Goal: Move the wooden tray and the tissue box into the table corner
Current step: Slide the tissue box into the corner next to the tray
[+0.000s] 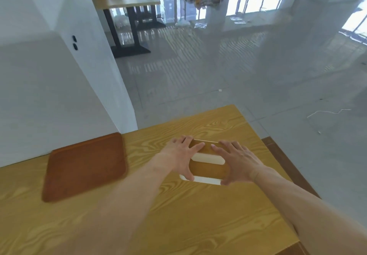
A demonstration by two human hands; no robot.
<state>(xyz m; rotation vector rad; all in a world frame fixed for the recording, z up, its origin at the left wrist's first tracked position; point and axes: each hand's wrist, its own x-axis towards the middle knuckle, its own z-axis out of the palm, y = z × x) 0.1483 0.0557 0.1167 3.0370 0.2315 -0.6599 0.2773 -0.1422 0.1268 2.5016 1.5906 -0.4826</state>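
The tissue box, wooden-topped with a white slot and white base, rests on the yellow wood-grain table right of centre. My left hand clasps its left end and my right hand clasps its right end, fingers spread over the top and thumbs at the near side. The wooden tray, flat, reddish-brown and rounded at the corners, lies to the left against the white wall. Both hands are well away from the tray.
A white wall borders the table's left and far-left side. The table's far edge and right edge drop to a glossy grey floor. A brown strip runs beside the right edge. Other tables stand far off.
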